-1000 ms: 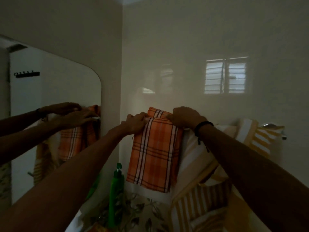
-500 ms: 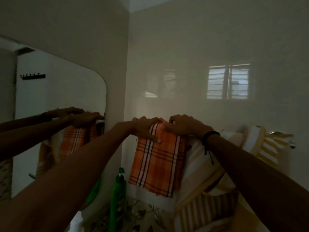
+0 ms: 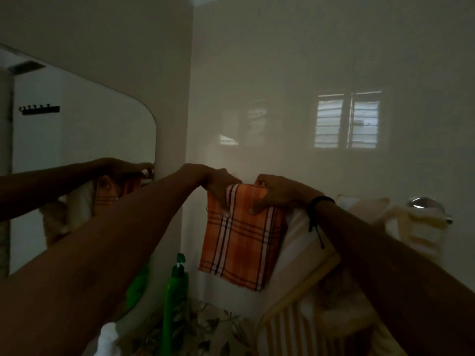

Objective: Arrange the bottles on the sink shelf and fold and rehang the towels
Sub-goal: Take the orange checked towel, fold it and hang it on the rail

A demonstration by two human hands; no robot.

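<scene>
A folded orange plaid towel (image 3: 241, 242) hangs over the left end of the wall rail, which it hides there. My left hand (image 3: 221, 186) grips its top left corner, fingers curled over the upper edge. My right hand (image 3: 277, 194) holds the top right part, thumb pressed on the front of the cloth. A cream and yellow striped towel (image 3: 308, 255) hangs beside it to the right. A green pump bottle (image 3: 176, 294) stands below the orange towel. A white bottle top (image 3: 109, 335) shows at the lower left.
A rounded mirror (image 3: 77, 155) on the left wall reflects my arms and the towels. The chrome rail end (image 3: 424, 204) sticks out at the right. A leaf-patterned surface (image 3: 205, 330) lies under the bottles. The room is dim.
Both hands have come closer together on the top of the orange towel and pressed it down over the rail. The view has shifted slightly.
</scene>
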